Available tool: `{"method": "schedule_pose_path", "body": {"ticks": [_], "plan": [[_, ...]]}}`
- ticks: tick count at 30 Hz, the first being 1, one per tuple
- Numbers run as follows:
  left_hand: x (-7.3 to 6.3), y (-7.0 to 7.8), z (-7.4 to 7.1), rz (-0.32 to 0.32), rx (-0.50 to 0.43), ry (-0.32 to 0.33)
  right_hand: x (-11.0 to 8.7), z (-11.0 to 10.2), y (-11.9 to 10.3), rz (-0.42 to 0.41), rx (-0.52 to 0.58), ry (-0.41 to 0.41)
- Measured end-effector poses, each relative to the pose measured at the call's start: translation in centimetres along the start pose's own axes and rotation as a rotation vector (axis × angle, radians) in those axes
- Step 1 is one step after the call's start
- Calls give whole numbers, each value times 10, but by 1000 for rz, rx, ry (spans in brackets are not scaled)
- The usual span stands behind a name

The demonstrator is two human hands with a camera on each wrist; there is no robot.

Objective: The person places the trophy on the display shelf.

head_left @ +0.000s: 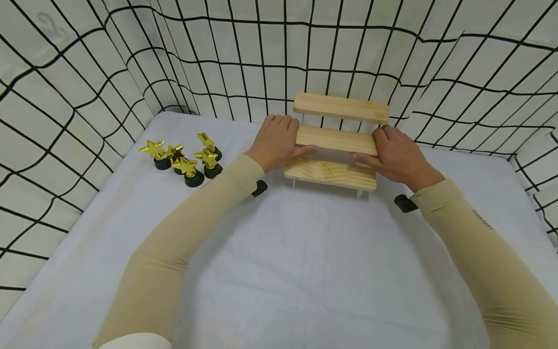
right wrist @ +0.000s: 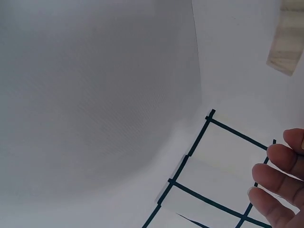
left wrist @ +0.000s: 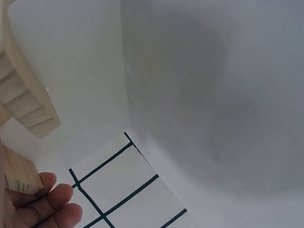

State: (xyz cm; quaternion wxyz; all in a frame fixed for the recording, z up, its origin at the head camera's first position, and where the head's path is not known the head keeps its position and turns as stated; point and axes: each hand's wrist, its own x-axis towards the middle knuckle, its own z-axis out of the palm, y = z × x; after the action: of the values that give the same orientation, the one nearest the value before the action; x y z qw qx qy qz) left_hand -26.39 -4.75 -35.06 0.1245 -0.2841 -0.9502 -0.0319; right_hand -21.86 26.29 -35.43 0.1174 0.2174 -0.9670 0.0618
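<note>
A three-tier wooden shelf stand [head_left: 335, 140] with pale planks and thin white supports stands at the back of the white table. My left hand [head_left: 279, 140] grips the left end of its middle plank, thumb along the front edge. At the opposite end my right hand [head_left: 394, 155] holds the same plank, its thumb also on the front. In the left wrist view, the fingers [left wrist: 59, 194] curl behind a plank end [left wrist: 21, 173]. The right wrist view shows curved fingers [right wrist: 278, 178] below another plank end [right wrist: 287, 42].
Several gold star trophies [head_left: 187, 167] with black bases stand on the table's left side. White walls with a black grid [head_left: 244, 63] rise behind and beside the white-covered table [head_left: 305, 271]. Black wrist devices [head_left: 405, 203] show under both forearms.
</note>
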Motion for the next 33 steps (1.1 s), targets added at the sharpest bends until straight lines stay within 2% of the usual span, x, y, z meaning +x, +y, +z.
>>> {"method": "schedule_pose_path", "body": {"ticks": [7,15,20,24,33], "plan": [[-6,1,-1,-9,-4,12,-1,-2,-4,-24,-5,8],[-12,3,-6,-15,16,-41,-3,-3,-9,13,-17,-30],[-17,3,-8,-13,19,-62,-7,-1,-13,11,-9,-20],[-23,3,-9,-12,25,-60,-9,0,-17,-6,-9,-10],[-36,5,-12,-16,24,-51,-16,-3,-28,12,-12,-36]]}}
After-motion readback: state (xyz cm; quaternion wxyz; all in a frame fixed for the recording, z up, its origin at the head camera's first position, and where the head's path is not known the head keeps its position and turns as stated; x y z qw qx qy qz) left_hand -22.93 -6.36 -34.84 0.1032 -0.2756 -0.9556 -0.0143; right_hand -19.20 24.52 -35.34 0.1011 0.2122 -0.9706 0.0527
